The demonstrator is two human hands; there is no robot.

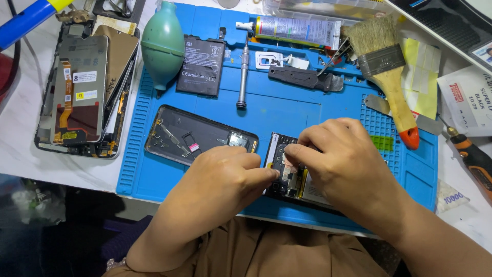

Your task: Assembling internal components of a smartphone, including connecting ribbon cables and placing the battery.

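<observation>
An opened phone [289,177] with its circuit board exposed lies on the blue work mat [287,110], near the mat's front edge. My left hand [225,177] rests against the phone's left edge, fingertips pinched together at the board. My right hand [341,161] lies over the phone's right part, thumb and forefinger pinching at the board's top. What the fingertips hold is too small to tell. A removed phone back cover [197,134] lies just left of the phone.
On the mat's far part lie a black battery [201,65], a green air blower [162,43], a metal screwdriver [243,77], a glue tube [294,30], a paintbrush [388,72] and a black opening tool [305,78]. Stacked phone screens [84,87] sit at left; an orange tool [474,156] at right.
</observation>
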